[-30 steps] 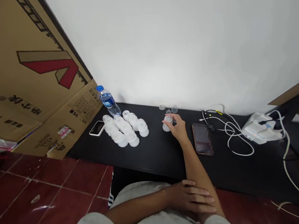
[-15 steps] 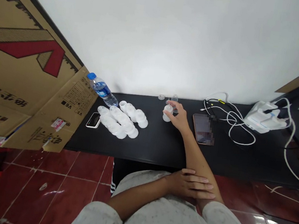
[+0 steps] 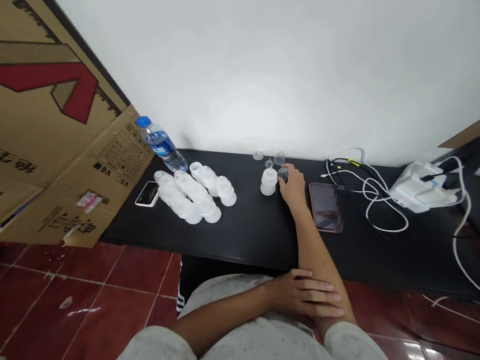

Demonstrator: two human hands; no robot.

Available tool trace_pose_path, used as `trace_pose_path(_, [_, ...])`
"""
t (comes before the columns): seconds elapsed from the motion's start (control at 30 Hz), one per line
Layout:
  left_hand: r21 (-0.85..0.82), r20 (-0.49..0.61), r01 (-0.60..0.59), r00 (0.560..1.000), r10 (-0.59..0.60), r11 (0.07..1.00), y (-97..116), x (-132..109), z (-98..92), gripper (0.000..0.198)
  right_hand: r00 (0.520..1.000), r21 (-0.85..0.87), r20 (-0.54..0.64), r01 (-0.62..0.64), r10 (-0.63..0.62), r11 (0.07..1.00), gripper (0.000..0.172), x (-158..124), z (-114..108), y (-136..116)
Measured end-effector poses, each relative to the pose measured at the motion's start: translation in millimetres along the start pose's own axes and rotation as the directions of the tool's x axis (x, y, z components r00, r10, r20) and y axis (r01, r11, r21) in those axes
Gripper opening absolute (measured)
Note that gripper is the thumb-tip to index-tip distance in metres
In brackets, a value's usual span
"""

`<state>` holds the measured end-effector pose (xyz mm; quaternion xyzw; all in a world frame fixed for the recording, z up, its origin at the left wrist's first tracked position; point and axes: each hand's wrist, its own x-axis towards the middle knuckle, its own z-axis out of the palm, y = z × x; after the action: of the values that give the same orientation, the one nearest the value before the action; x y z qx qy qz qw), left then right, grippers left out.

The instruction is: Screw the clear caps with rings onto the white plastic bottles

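Note:
My right hand (image 3: 294, 189) has its thumb and fingers closed around a small clear plastic cap (image 3: 283, 174) on the black table. Just left of that cap stands a small white plastic bottle (image 3: 268, 183), upright, with a narrow tip on top and no hand on it. Behind them lie another clear cap (image 3: 279, 158), a small clear nozzle piece (image 3: 269, 163) and a clear ring-like part (image 3: 258, 155). My left hand (image 3: 309, 296) lies flat across my right forearm, fingers stretched out, holding nothing.
Several white bottles (image 3: 197, 195) lie in rows at the left, beside a water bottle (image 3: 161, 145) and a white-framed device (image 3: 147, 194). A large carton (image 3: 52, 153) borders the left side. Right of my hand are a phone (image 3: 326, 207), white cables (image 3: 372, 192) and a white adapter (image 3: 423, 186).
My right hand has let go of the white bottle and moved slightly right to the clear cap. The bottle stays standing. My left hand keeps its place on the forearm.

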<state>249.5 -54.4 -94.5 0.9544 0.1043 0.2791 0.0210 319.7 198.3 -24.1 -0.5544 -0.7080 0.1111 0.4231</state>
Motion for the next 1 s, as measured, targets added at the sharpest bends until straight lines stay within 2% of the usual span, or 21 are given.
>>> trace_pose_path(0.07, [0.005, -0.004, -0.004, 1.0, 0.004, 1.0, 0, 0, 0.2, 0.041, 0.995, 0.083, -0.076, -0.054, 0.061, 0.995, 0.038, 2, -6, -5])
trace_pose_path(0.17, [0.019, -0.033, -0.011, 0.999, 0.012, 1.0, 0, 1, -1.0, 0.041, 0.966, 0.246, -0.219, -0.084, 0.14, 0.966, 0.053, 5, -21, -21])
trace_pose_path(0.23, [0.039, -0.053, -0.023, 0.998, 0.025, 0.999, 1, 2, -2.0, 0.04, 0.948, 0.311, -0.295, -0.023, 0.12, 0.95, 0.054, 4, -31, -35])
trace_pose_path(0.3, [0.054, -0.066, -0.036, 0.997, 0.04, 0.998, 2, 2, -1.9, 0.039, 0.939, 0.316, -0.341, 0.068, 0.046, 0.946, 0.051, 0, -38, -49])
trace_pose_path(0.43, [0.033, -0.052, -0.035, 0.998, 0.037, 0.999, 4, 2, 1.7, 0.037, 0.947, 0.269, -0.281, 0.235, -0.157, 0.934, 0.046, -9, -40, -69])
trace_pose_path(0.53, [0.027, -0.003, -0.022, 1.0, 0.022, 0.999, 5, 2, 4.6, 0.037, 0.937, 0.221, -0.245, 0.303, -0.248, 0.927, 0.047, -12, -36, -74])
trace_pose_path(0.63, [0.054, 0.017, -0.03, 0.999, 0.029, 0.998, 5, 1, 5.0, 0.039, 0.931, 0.177, -0.235, 0.322, -0.278, 0.93, 0.044, -11, -34, -74])
trace_pose_path(0.8, [0.09, -0.04, -0.028, 0.999, 0.032, 0.996, 7, -1, 3.3, 0.042, 0.92, 0.148, -0.209, 0.366, -0.332, 0.919, 0.029, -7, -36, -72])
trace_pose_path(1.0, [0.022, 0.037, -0.024, 0.999, 0.024, 0.999, 6, -2, 5.0, 0.04, 0.924, 0.164, -0.195, 0.362, -0.33, 0.917, 0.025, -6, -34, -69])
